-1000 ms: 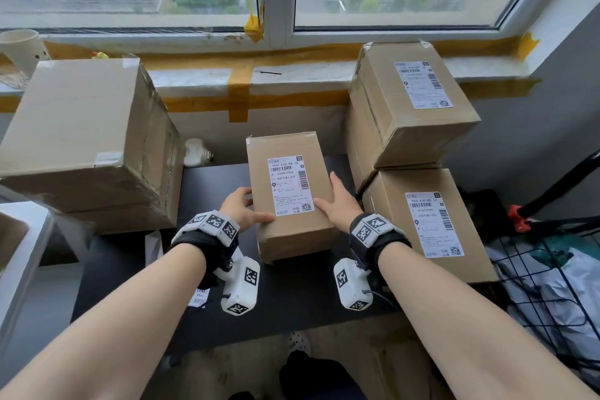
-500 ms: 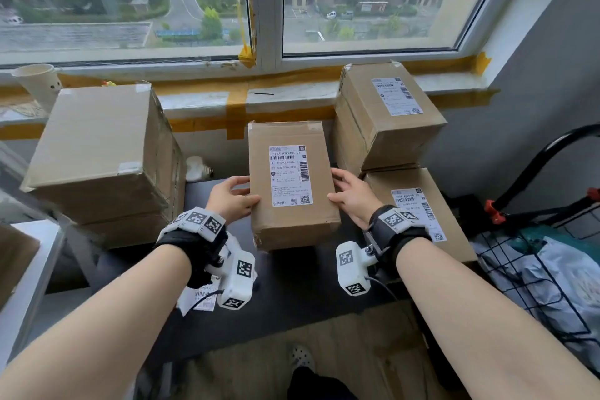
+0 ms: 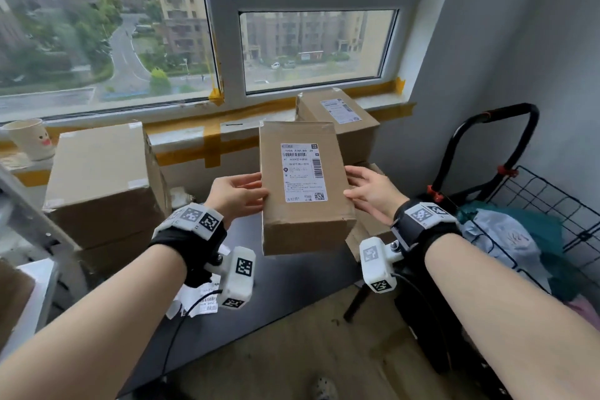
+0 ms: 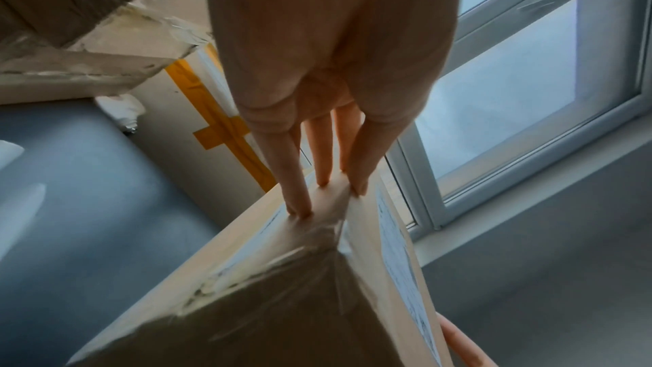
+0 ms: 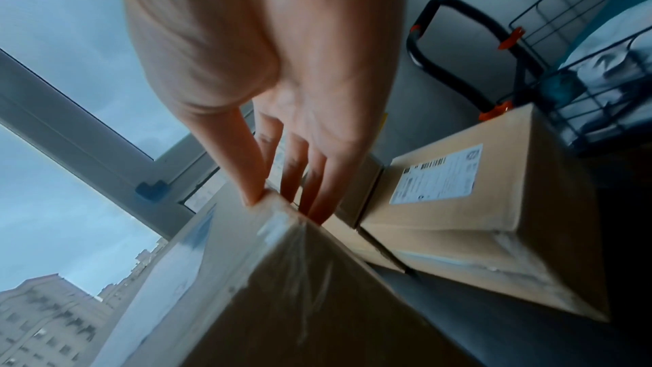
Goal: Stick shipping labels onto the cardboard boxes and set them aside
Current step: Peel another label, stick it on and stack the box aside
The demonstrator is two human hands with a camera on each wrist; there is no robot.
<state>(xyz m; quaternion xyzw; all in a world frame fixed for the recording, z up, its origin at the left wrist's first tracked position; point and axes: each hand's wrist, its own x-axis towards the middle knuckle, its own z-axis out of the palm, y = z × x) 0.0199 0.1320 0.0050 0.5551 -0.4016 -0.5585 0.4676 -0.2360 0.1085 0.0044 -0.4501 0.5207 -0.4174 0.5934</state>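
A brown cardboard box (image 3: 305, 230) with a white shipping label (image 3: 303, 172) on its top face hangs in the air above the black table (image 3: 292, 282), tilted toward me. My left hand (image 3: 250, 188) grips its left edge, thumb on the top face and fingers (image 4: 300, 200) against the taped side. On the opposite edge my right hand (image 3: 357, 185) holds it the same way, with its fingers (image 5: 317, 205) down the right side. The wrist views show the box (image 4: 282, 303) (image 5: 282, 289) from its lower corners.
Two labelled boxes are stacked at the right, the upper box (image 3: 337, 120) behind the held one, the lower box (image 5: 458, 186) beside it. A large plain box (image 3: 100, 178) stands left. Loose label papers (image 3: 198, 302) lie near the table edge. A wire cart (image 3: 535, 204) is far right.
Both hands have lifted the labelled box off the table and raised it up and to the right, toward the stacked boxes. My head has tipped up toward the window.
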